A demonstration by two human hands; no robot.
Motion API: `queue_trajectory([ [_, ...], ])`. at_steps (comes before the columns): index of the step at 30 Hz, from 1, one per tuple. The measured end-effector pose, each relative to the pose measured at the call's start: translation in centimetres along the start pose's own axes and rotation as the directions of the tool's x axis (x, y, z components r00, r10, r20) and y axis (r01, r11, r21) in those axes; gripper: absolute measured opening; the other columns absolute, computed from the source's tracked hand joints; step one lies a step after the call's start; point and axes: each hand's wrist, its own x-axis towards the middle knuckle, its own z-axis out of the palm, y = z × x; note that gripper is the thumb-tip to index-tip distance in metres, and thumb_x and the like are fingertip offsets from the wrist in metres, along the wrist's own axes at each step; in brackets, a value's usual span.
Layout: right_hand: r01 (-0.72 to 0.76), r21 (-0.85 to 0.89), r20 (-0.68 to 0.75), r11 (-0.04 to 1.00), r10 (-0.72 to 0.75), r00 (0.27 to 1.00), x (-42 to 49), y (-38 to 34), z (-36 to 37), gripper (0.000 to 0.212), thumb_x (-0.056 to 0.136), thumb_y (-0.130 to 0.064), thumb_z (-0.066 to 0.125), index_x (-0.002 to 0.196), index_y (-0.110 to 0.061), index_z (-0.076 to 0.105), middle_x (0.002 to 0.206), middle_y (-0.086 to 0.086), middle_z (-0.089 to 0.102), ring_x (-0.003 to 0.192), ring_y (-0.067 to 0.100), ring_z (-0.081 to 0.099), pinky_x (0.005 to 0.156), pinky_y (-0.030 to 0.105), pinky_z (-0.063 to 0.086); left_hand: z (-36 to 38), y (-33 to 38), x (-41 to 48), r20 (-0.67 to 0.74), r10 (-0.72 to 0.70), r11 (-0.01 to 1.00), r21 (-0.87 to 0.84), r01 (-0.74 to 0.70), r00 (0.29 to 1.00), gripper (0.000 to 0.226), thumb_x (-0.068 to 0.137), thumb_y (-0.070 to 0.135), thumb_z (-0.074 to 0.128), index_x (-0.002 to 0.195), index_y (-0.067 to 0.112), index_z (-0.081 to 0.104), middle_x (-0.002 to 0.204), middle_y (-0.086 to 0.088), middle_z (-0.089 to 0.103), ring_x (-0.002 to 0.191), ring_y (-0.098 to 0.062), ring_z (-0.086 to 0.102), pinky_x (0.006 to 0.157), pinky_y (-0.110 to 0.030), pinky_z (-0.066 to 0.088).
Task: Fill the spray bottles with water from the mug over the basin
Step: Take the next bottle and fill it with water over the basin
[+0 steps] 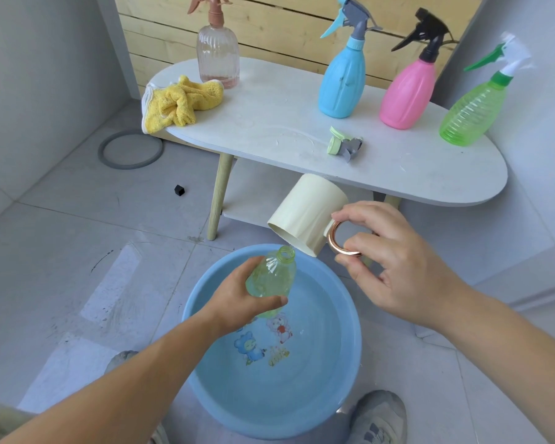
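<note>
My left hand grips a pale green clear bottle without its spray head, held tilted over the blue basin. My right hand pinches the gold ring handle of a cream mug. The mug is tipped steeply, its rim just above the bottle's open neck. The bottle's green and grey spray head lies on the white table. The basin holds water over a cartoon print.
On the table stand a clear ribbed bottle, a blue bottle, a pink bottle and a green bottle, plus a yellow cloth. A grey ring and a black cube lie on the floor. My shoes flank the basin.
</note>
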Motion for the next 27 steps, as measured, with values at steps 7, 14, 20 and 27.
queue_trajectory([
  [7, -0.520, 0.231, 0.080, 0.822, 0.517, 0.853, -0.1, -0.8, 1.0, 0.018, 0.097, -0.023, 0.058, 0.081, -0.019, 0.067, 0.119, -0.005, 0.060, 0.104, 0.006, 0.058, 0.081, 0.003, 0.036, -0.2, -0.6, 0.1, -0.010, 0.006, 1.000, 0.011, -0.006, 1.000, 0.104, 0.052, 0.065, 0.085, 0.145, 0.042, 0.045, 0.135, 0.017, 0.058, 0.120, -0.006, 0.059, 0.080, -0.018, 0.056],
  [14, -0.836, 0.544, 0.448, 0.065, 0.821, 0.355, -1.9, 3.3, 7.2, 0.035, 0.099, -0.027, 0.057, 0.069, -0.008, 0.062, 0.089, 0.012, 0.068, 0.088, 0.024, 0.067, 0.096, 0.043, 0.054, -0.7, -0.6, -0.5, -0.038, -0.011, 1.000, -0.010, 0.011, 0.999, 0.067, 0.074, 0.035, 0.090, 0.132, 0.040, 0.056, 0.120, 0.021, 0.064, 0.112, 0.004, 0.059, 0.085, -0.010, 0.044],
  [20, -0.880, 0.455, 0.582, -0.137, 0.793, 0.177, -4.6, 5.3, 14.7, 0.030, 0.096, -0.024, 0.061, 0.070, -0.010, 0.066, 0.090, 0.007, 0.068, 0.087, 0.022, 0.062, 0.097, 0.041, 0.053, -1.1, -1.5, -0.4, -0.010, -0.059, 0.994, -0.093, 0.058, 0.998, 0.073, 0.061, 0.054, 0.090, 0.126, 0.044, 0.059, 0.118, 0.016, 0.069, 0.113, -0.008, 0.065, 0.102, -0.045, 0.054],
  [27, -0.963, 0.155, 0.565, 0.220, 0.780, 0.269, -7.1, 5.6, 19.6, 0.034, 0.095, -0.034, 0.059, 0.083, -0.004, 0.072, 0.065, 0.000, 0.050, 0.061, 0.018, 0.043, 0.056, 0.027, 0.033, -1.0, -2.1, -0.5, -0.024, -0.069, 0.997, -0.041, 0.068, 0.997, 0.080, 0.061, 0.057, 0.088, 0.133, 0.044, 0.055, 0.126, 0.019, 0.065, 0.121, -0.002, 0.059, 0.109, -0.040, 0.047],
])
